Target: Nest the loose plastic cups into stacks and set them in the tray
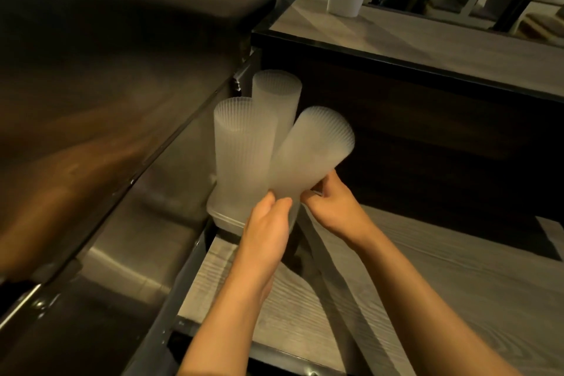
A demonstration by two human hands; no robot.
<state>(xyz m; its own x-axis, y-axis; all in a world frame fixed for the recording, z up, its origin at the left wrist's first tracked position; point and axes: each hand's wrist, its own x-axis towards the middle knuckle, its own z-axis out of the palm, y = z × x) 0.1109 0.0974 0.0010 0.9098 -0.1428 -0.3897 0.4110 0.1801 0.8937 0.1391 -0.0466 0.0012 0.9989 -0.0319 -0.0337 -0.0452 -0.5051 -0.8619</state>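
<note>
I have a tall stack of frosted, ribbed translucent plastic cups (311, 152) pinched by its lower end between both hands. My left hand (268, 226) has thumb and fingers curled round the near-left side of the base, and my right hand (332, 204) grips the opposite side, fingers closed on the rim end. The stack's long axis leans up and away to the right, so its far end hangs over the dark gap beside the raised ledge, while the base sits right at my fingertips.

Just beyond and left of it, two more stacks of the same frosted ribbed cups (244, 149) stand nearly upright in the pale translucent plastic tray (222, 217), which rests at the far corner of the grey wood-grain surface (427, 268) against the stainless steel counter (137, 223). The tilted stack touches or nearly touches them at mid-height; motion blur keeps me from telling which.

The tray lies ahead and slightly left of my hands, with my left hand nearer it. I judge the next move is to swing the top back to upright and lower the base in beside the other two.
</note>
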